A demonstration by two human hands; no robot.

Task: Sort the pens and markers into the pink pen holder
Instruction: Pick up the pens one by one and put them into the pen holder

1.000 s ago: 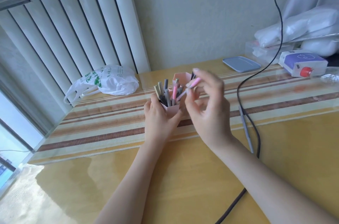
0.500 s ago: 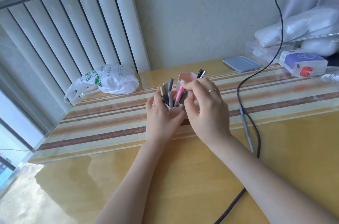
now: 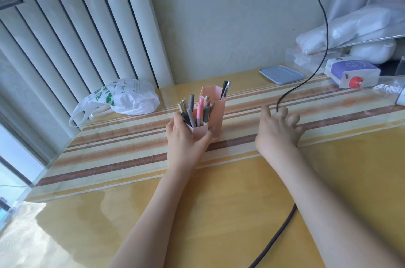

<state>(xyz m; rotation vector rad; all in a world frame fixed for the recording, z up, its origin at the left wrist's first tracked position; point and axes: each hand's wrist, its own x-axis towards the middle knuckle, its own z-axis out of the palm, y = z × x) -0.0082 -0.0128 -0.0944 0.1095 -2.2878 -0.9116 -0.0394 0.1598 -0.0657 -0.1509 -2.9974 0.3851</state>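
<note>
The pink pen holder stands on the striped runner at mid-table, with a tall rear compartment and a lower front one. My left hand grips the front compartment, which holds several grey and gold pens and one pink pen. Two dark pens lean in the tall compartment. My right hand lies palm down to the right of the holder, fingers spread over the black cable, with nothing visible in it. Whatever lies under that hand is hidden.
A black cable runs from the wall across the table toward me. A white plastic bag lies at the back left. A blue lid, a purple-white box and plastic-wrapped bundles sit at the back right.
My right hand dropped the pink pen into the front compartment, let go, and moved right and down to the table by the cable. The left hand kept its hold.
</note>
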